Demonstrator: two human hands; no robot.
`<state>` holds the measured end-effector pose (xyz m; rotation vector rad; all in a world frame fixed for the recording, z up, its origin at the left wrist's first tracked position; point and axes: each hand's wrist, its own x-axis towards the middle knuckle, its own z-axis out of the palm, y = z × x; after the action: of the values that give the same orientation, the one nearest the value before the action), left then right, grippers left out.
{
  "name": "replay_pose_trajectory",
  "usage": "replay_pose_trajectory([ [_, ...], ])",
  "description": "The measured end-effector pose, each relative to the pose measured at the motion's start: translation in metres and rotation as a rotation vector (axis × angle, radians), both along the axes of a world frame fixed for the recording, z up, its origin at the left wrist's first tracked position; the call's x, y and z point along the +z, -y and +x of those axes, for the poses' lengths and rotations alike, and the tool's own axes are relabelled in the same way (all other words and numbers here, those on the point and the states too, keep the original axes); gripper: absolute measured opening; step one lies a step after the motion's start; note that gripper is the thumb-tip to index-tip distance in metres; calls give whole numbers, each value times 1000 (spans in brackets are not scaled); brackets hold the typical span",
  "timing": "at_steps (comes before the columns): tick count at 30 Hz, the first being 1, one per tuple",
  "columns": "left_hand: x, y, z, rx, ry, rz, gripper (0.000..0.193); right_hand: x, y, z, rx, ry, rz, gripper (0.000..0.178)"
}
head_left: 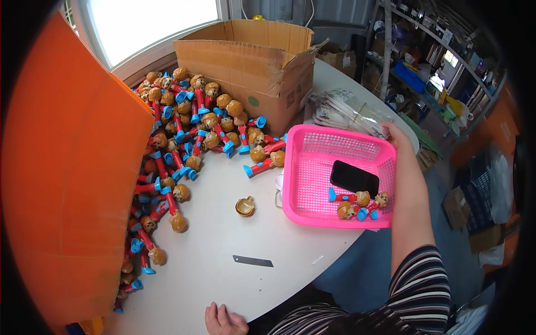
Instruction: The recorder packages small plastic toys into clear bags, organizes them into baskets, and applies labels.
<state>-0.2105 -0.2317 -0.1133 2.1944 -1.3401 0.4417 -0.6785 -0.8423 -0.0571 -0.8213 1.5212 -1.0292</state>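
My left hand point(225, 320) rests at the near edge of the table, fingers lightly bent and a little apart, with nothing visible in it. My right arm reaches along the right side of a pink plastic basket point(296, 209). At the basket's far right corner is my right hand point(395, 135), beside a clear plastic bag of pale sticks point(346, 111); its fingers are mostly hidden. Inside the basket lie a black phone point(354, 178) and several small red and blue figures with brown round heads point(349, 197). A grey blade point(253, 261) and a brown hollow cap-like piece point(244, 206) lie on the table.
A large heap of similar figures point(195, 125) covers the far left of the white table point(206, 262). An orange panel point(67, 184) stands along the left side. Behind the heap is an open cardboard box point(240, 72). Shelving point(435, 61) rises at the far right.
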Motion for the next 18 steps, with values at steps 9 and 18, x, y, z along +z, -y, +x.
replay_pose_trajectory([
  [9, 1, 0, 0, 18, -13, -5, 29, 17, 28, 33, -171, -1249, -412, 101],
  [18, 28, 47, -28, -172, -334, 154, 50, 92, 3, 92, 307, -1426, -216, 119],
])
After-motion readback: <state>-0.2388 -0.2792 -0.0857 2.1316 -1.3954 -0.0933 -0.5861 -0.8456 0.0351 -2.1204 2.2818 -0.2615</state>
